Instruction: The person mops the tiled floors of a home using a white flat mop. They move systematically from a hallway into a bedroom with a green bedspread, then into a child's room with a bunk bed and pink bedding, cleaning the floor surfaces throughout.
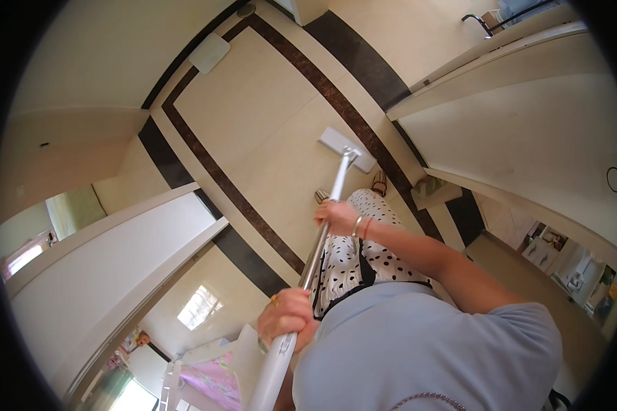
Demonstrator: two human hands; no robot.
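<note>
A flat mop (336, 140) with a white rectangular head rests on the cream tiled floor, just ahead of my feet and beside a dark brown border strip. Its long pole slants back toward my body, white at both ends with a shiny metal stretch between. My left hand (286, 317) is wrapped round the thick white upper part of the pole, close to my waist. Lower down, my right hand (337, 218) grips the pole in front of my thighs; a bracelet and a red string circle that wrist. The fingers of both hands are closed.
A white flat scale-like slab (210, 53) lies by the far left wall. White doors stand at the left (116, 264) and right (514, 113). Dark brown strips (212, 154) border the floor. Through a doorway at lower left, a pink cloth (212, 380) shows.
</note>
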